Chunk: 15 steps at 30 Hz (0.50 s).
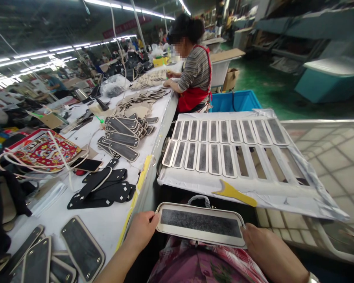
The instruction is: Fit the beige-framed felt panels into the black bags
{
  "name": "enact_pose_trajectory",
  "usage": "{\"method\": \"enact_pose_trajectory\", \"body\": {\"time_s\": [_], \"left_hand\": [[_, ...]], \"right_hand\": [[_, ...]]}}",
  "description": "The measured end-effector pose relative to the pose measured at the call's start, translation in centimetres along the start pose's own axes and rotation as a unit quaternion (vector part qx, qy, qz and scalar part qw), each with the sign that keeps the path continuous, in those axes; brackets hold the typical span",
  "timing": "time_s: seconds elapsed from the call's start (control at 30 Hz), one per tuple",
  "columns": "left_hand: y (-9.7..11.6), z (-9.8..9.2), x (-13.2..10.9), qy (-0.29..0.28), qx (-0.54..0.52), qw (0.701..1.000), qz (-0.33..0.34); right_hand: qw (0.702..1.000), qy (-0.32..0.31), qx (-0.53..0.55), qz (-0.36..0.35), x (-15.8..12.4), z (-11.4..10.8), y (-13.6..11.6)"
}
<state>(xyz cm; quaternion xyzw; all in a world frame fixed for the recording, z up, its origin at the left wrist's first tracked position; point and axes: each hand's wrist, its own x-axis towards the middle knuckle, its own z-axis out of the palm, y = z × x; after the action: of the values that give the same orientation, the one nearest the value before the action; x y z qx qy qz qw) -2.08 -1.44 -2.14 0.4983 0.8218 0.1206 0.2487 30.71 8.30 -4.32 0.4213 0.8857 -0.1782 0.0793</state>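
Note:
My left hand (140, 232) pinches the left end of a long cream-edged panel (200, 224) with rounded corners and a dark grey middle. At its right end, my right hand (262, 245) has its fingers closed on the edge. The panel is held level in front of my lap. Just behind it shows a curved handle (199, 199) wrapped in clear plastic; whether it is joined to the panel I cannot tell. Beyond lies a white board (191, 181) with two rows of similar panels (215, 157), several slots in the front row being bare. A yellow scraper-like tool (236, 193) rests on its near edge.
On the left table (120, 167) lie studded dark panels (82, 247), black pieces (103, 188), a phone (87, 164) and a red printed bag (44, 149). A co-worker in a red apron (191, 94) sits ahead. A blue bin (236, 100) and white crate (333, 157) stand around the board.

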Motion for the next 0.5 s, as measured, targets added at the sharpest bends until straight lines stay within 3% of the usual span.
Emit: {"method": "enact_pose_trajectory", "body": {"time_s": [0.3, 0.5], "left_hand": [[0.17, 0.00, 0.24, -0.005, 0.035, 0.999, 0.027], [0.35, -0.38, 0.26, -0.002, -0.003, 0.999, 0.032]], "right_hand": [[0.998, -0.021, 0.038, 0.034, 0.17, 0.10, -0.24], [0.998, -0.011, 0.035, 0.055, 0.25, 0.13, -0.30]]}}
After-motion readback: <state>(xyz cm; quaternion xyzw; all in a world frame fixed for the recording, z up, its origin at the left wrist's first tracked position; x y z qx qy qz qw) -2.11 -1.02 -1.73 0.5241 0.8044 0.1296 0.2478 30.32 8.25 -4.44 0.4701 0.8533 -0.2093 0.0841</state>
